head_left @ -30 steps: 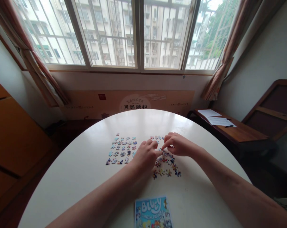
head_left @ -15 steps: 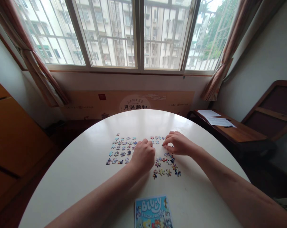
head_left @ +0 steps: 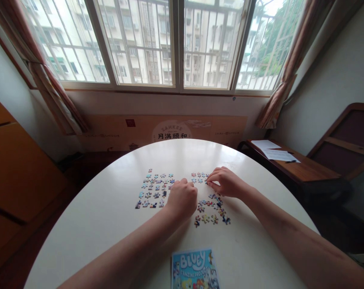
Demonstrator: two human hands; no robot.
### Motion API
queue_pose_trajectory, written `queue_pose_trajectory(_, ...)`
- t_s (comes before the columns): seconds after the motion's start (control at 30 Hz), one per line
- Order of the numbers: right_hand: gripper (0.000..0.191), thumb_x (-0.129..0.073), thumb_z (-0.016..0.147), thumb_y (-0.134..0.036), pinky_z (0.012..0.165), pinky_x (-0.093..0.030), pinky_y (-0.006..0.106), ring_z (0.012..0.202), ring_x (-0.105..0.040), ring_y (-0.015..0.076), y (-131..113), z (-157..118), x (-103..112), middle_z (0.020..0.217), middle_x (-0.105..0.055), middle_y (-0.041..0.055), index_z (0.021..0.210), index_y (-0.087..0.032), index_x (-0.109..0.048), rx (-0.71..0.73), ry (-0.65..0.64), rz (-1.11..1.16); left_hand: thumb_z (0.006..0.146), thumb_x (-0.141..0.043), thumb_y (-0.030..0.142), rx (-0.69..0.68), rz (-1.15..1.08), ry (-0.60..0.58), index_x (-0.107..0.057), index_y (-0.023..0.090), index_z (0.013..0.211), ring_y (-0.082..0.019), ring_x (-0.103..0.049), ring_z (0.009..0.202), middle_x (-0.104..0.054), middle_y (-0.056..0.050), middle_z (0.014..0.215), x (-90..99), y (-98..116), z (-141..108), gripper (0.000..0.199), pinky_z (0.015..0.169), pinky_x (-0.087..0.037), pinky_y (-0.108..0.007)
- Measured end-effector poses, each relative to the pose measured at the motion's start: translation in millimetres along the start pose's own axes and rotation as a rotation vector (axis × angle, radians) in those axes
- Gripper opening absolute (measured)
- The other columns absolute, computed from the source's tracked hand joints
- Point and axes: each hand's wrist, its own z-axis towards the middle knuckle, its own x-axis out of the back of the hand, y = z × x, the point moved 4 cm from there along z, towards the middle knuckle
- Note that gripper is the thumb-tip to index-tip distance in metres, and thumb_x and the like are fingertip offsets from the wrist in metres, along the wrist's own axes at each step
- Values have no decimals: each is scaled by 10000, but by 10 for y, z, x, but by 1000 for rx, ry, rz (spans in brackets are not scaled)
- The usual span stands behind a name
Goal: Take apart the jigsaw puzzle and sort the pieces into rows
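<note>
Over the round white table, my right hand [head_left: 227, 181] pinches thumb and finger at a small jigsaw puzzle piece [head_left: 207, 182], at the right end of a short row. My left hand [head_left: 183, 196] rests on the tabletop with its fingers curled under. What those fingers hold, if anything, is hidden. Left of it lie several rows of spaced-out jigsaw pieces [head_left: 156, 195], partly covered by that hand. Beyond and between the hands are short rows of pieces [head_left: 199, 175]. Nearer me, right of my left hand, lie joined-looking pieces [head_left: 220, 210] and several loose yellowish ones [head_left: 205, 218].
A blue picture sheet [head_left: 195, 269] lettered "Bluey" lies near me on the white table [head_left: 109, 233]. To the right stands a wooden side table [head_left: 314, 170] with papers [head_left: 278, 154] and pens. A printed box panel [head_left: 109, 132] leans under the window.
My right hand has shifted slightly away from me, bringing the pinched piece up beside the short row. My left hand stays in place.
</note>
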Motion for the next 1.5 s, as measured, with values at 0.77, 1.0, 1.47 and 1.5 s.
queue_pose_trajectory(0.77,163,-622,875,-183,813,-468,343,811,-655,189,5,-20,145,867,-759,38,850,-231,-775,2,49,24,766,-537,61,-3,13,5,-695,132,736,-251,-561,801,-674,-115,798,-17,21,4,176,707,-419,-391)
queue_pose_trajectory(1.0,166,-638,869,-180,701,-444,282,733,-599,160,-157,9,44,753,-694,26,862,-250,-788,53,-54,118,831,-535,86,-93,-51,108,-703,178,916,-251,-544,933,-678,-91,962,-49,44,-10,209,800,-415,-396)
queue_pose_trajectory(1.47,149,-655,843,-198,732,-451,303,781,-607,175,165,-74,86,806,-697,35,815,-251,-791,-59,-58,48,777,-508,20,-104,-15,168,-714,158,826,-245,-535,833,-672,-91,845,8,35,-19,252,738,-402,-393)
queue_pose_trajectory(1.5,147,-655,845,-200,735,-452,307,775,-608,177,188,-75,80,802,-701,37,811,-246,-790,-71,-41,33,776,-504,15,-104,-16,169,-716,160,828,-245,-535,833,-673,-90,845,6,30,-17,261,741,-403,-396)
